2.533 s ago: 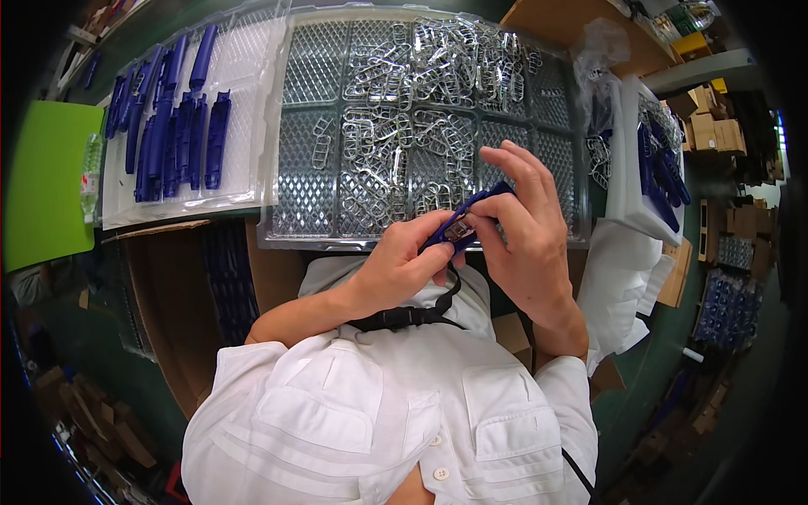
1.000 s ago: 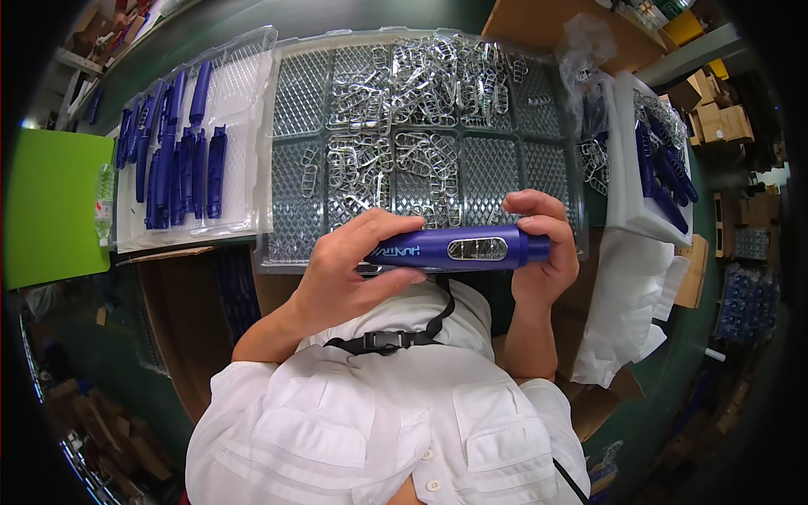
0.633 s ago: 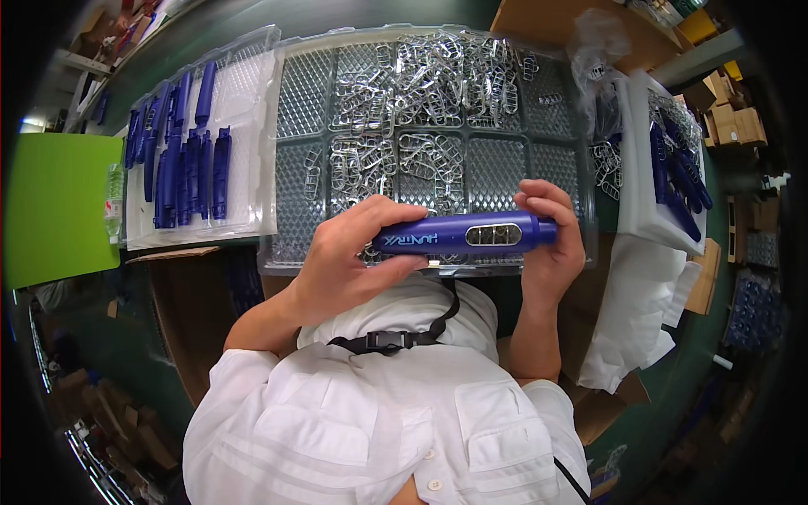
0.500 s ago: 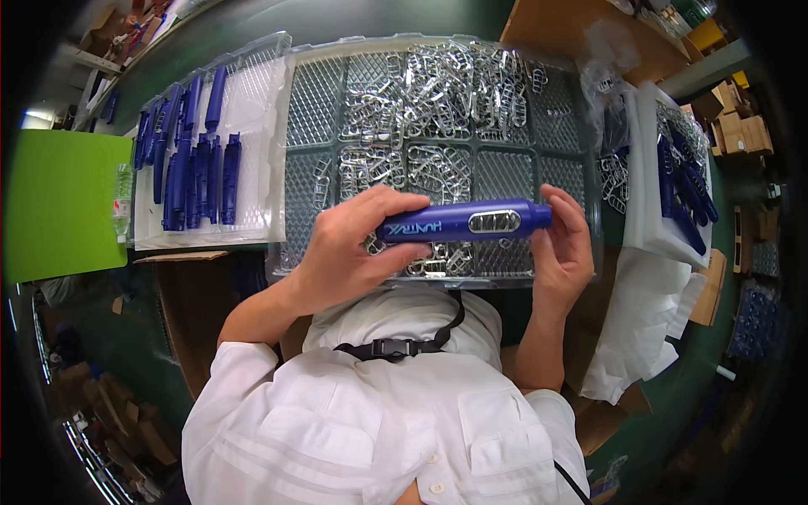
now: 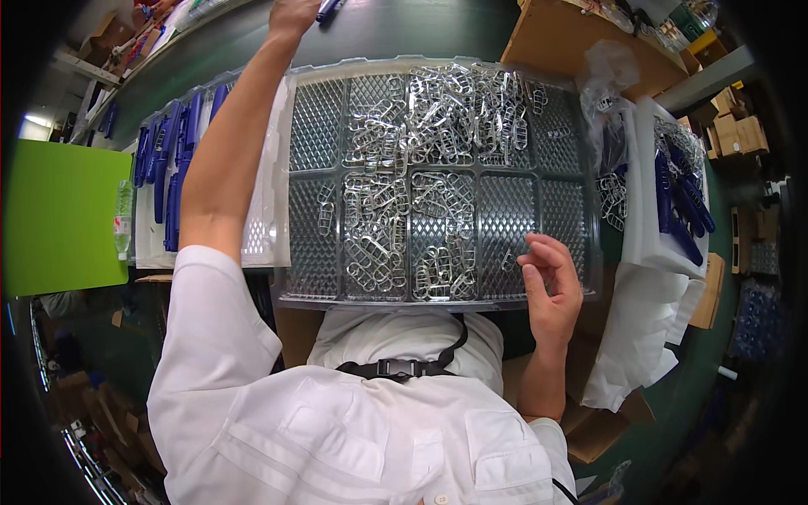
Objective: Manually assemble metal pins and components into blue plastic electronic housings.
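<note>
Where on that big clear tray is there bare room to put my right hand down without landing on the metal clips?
Bare cells lie along the clear tray's far left column and at its near right, beside your right hand. The far right cell is mostly bare too. The metal clips crowd the middle columns and the far centre.

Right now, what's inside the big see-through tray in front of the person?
The clear tray holds heaps of small shiny metal clips spread over its gridded compartments. The right hand hovers over its near right corner, hiding whatever lies beneath it.

left hand [image 5: 292,15] holds blue tool [image 5: 328,8]; right hand [image 5: 551,282] over tray [image 5: 320,151].
</note>
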{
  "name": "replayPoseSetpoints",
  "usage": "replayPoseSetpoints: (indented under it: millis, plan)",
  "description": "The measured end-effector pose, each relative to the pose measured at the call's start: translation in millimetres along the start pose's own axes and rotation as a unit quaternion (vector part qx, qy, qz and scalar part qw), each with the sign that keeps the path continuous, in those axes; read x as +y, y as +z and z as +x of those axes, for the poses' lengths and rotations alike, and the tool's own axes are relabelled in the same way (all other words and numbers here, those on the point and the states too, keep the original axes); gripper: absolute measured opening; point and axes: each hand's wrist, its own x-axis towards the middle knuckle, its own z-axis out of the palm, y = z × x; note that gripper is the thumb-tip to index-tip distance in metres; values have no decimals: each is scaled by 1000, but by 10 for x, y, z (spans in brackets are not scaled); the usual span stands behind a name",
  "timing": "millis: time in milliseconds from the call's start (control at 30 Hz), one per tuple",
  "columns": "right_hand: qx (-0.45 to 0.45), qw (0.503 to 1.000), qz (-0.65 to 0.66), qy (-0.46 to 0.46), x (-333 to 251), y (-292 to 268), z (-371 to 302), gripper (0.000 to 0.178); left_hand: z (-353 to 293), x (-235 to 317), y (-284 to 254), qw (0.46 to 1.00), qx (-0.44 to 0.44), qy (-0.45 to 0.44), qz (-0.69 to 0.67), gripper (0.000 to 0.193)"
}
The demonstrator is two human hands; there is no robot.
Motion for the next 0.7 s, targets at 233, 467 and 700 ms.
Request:
replayPoseSetpoints:
  millis: [233, 467, 700]
  plan:
    - [-93, 962, -231, -109, -227, 80, 228, 28, -1463, 773, -1943, 985, -35, 124, -118, 40]
    - [-231, 833, -446, -231, -235, 725, 315, 29, -3937, 225, -3728, 964, 236, -36, -120, 23]
    - [-274, 799, -471, -256, -101, 842, 393, 35, -6724, -1668, -4014, 877, 131, -445, 124, 24]
